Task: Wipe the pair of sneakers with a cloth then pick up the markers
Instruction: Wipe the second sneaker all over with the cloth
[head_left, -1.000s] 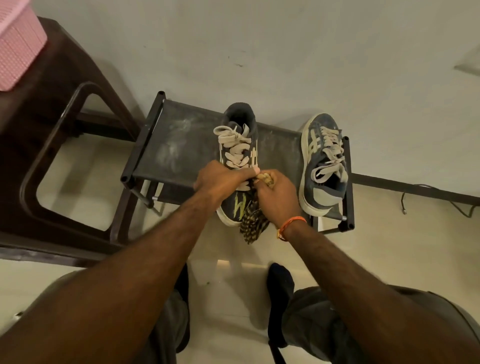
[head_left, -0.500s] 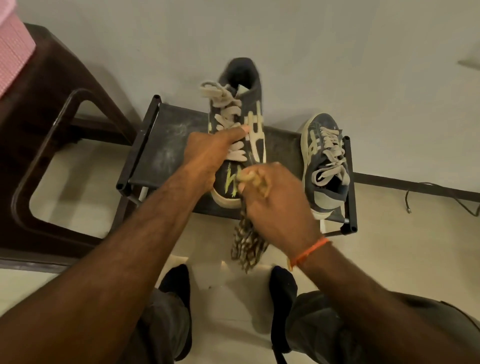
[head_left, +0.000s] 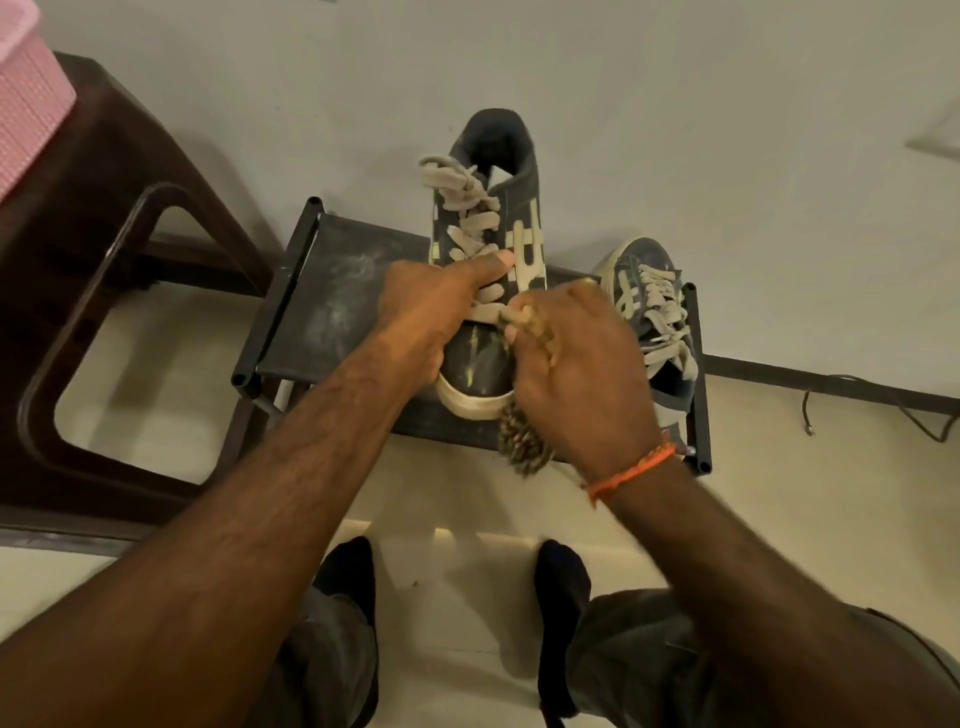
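At far left we see a dark brown plastic stool (head_left: 104, 218) with a pink woven basket (head_left: 26, 98) on it; beside it stands a low black metal shoe rack with a dusty fabric shelf (head_left: 332, 291). Our left hand (head_left: 431, 317) wraps its fingers round the dark grey sneaker with cream laces and a white sole (head_left: 488, 364), thumb laid across the laces, holding it tipped up over the shelf. Our right hand (head_left: 576, 374) is closed on a brown patterned cloth (head_left: 522, 441), pressed against that shoe's toe. The second grey sneaker (head_left: 654, 322) sits at the rack's right edge, its toe past the rail. We judge a hard stroke could nudge it off, or twist the held shoe loose. No markers are visible.
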